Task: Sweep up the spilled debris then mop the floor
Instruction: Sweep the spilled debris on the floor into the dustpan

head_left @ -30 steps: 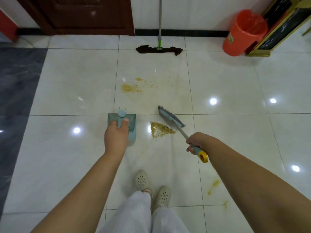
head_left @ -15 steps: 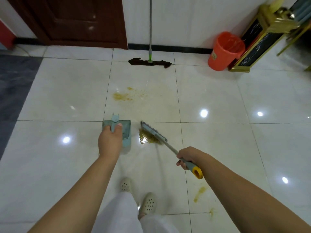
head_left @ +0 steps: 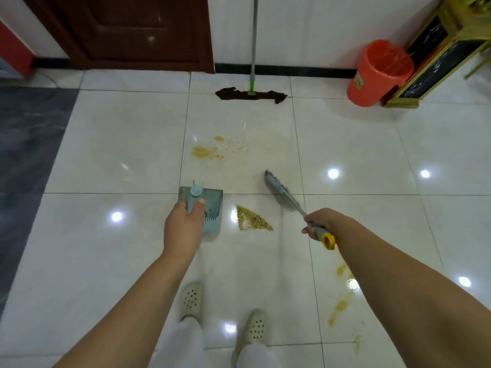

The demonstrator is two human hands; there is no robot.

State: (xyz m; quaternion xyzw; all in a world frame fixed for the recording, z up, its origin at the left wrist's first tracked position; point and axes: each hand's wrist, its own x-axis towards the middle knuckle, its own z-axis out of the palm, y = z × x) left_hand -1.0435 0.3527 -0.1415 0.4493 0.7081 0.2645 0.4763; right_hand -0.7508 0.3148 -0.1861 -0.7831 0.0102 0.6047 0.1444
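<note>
Near the centre of the frame the debris pile [head_left: 252, 219] lies on the floor between the dustpan [head_left: 206, 208], gripped by the left hand [head_left: 183, 227], and the brush [head_left: 281, 191]. The right hand [head_left: 320, 223] grips the brush handle; its bristle head slants toward the upper left, just right of the pile, so the coming sweep likely runs leftward toward the pan.

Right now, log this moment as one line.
phase: sweeping | left hand: holds dustpan | right hand: holds brush | debris pile: between dustpan and brush | mop: untouched at wall

Dark wooden door [head_left: 127, 30] at the far wall, gold-framed black stand [head_left: 438, 54] far right
</note>
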